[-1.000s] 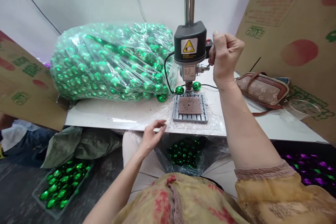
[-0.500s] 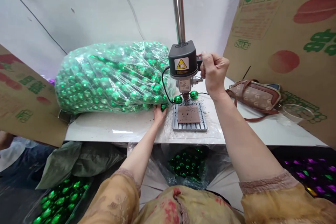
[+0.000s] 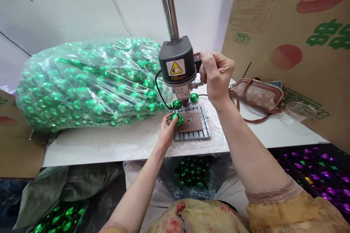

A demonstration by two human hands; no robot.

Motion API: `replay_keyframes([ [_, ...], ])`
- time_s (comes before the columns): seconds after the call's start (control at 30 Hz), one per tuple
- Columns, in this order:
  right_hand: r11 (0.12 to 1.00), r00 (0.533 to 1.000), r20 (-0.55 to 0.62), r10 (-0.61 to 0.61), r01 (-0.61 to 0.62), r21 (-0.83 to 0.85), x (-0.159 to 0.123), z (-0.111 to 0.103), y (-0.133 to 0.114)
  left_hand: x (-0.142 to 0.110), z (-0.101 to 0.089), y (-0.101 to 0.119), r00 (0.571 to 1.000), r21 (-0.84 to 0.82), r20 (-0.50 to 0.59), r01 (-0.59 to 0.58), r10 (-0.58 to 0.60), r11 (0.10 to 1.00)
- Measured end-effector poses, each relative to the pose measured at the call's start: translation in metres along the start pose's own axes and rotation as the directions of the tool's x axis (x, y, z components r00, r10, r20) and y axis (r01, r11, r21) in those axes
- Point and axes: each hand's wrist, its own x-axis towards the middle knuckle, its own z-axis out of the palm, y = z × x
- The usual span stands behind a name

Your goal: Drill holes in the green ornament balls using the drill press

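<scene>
Between the thumb and fingers of my left hand (image 3: 166,131) is a shiny green mirrored ball (image 3: 178,119), over the left edge of a brown plate (image 3: 190,121) with a small hole. That plate lies on the slotted metal base (image 3: 206,131) of a small bench drill press (image 3: 179,62). My right hand (image 3: 217,74) is closed at the right side of the drill head; its fingers hide what they grip, probably the feed handle. Two more green balls, one on the left (image 3: 177,104) and one on the right (image 3: 194,97), sit behind the base by the chuck (image 3: 185,102).
A clear bag full of green balls (image 3: 90,87) lies along the left of the white table (image 3: 82,147). A patterned handbag (image 3: 258,94) and a clear plastic cup (image 3: 300,111) stand right, before a cardboard box (image 3: 273,18). Below are green balls (image 3: 193,171) and purple ones (image 3: 322,174).
My left hand has come away from the bag's edge and moved right with a green ball, over the plate. The right hand stays at the drill. The view has shifted.
</scene>
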Motion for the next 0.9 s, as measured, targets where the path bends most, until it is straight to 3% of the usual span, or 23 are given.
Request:
replay_keyframes([
  [0.07, 1.000, 1.000, 0.019, 0.002, -0.002, -0.003, -0.001, -0.001, -0.003, 0.011, 0.002, -0.004, 1.000, 0.050, -0.013, -0.014, 0.015, 0.999],
  [0.27, 1.000, 1.000, 0.018, -0.013, 0.013, -0.004, -0.004, -0.001, -0.006, 0.026, 0.000, -0.013, 0.991, 0.186, 0.121, -0.087, 0.065, 0.979],
  [0.6, 0.999, 1.000, 0.001, -0.018, 0.018, -0.039, -0.006, 0.000, -0.010, 0.029, 0.011, -0.016, 0.965, 0.294, 0.230, -0.195, 0.129, 0.936],
  [0.77, 0.997, 1.000, -0.007, 0.003, -0.003, -0.074, -0.007, 0.001, -0.012, 0.023, 0.012, -0.012, 0.952, 0.423, 0.272, -0.247, 0.137, 0.872],
  [0.9, 0.997, 1.000, 0.002, 0.006, -0.005, -0.082, -0.007, 0.000, -0.014, 0.020, 0.015, -0.016, 0.938, 0.390, 0.312, -0.269, 0.149, 0.880],
])
